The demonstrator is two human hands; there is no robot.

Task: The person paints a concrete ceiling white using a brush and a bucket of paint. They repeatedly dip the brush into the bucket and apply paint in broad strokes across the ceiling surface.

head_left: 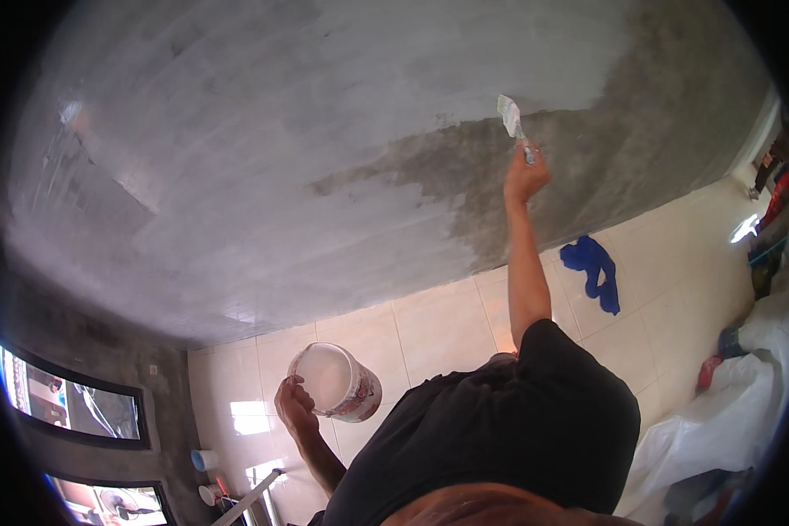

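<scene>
My right hand (526, 177) is closed around the handle of a paintbrush (509, 116) whose bristle end is coated white. The brush is up at the grey wall (324, 88), by the border between a pale coated area and a darker patch (491, 167); whether the bristles touch it I cannot tell. On my left, my left hand (296, 405) grips the rim of a white bucket (357, 394) with printed sides. Pale, milky liquid shows inside the bucket, which is held low, above the tiled floor.
A crumpled blue cloth (593, 270) lies on the tiled floor (430, 324) near the wall's foot. White plastic sheeting (710, 421) covers things at the right. Small containers (204, 460) and a pole (250, 498) are at the lower left, near two windows (79, 399).
</scene>
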